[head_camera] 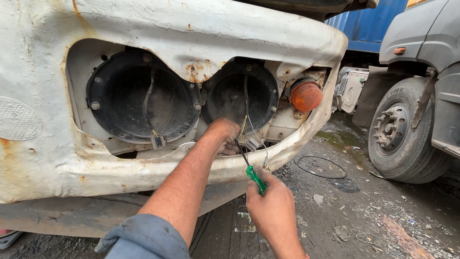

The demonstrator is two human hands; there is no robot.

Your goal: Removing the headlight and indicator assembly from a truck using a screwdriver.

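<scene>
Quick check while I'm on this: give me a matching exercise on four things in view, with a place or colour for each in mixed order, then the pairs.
Things:
1. screwdriver handle
2. indicator lamp
3. left hand
4. truck tyre

Descriptions:
A. orange, beside the smaller headlamp hole
B. far right, on the wet ground
C. green, gripped in the right hand
D. at the wires under the smaller headlamp hole

Pairs: 1-C, 2-A, 3-D, 4-B

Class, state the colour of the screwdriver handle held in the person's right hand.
The screwdriver handle is bright green, seen in the head view, gripped by the right hand.
</scene>
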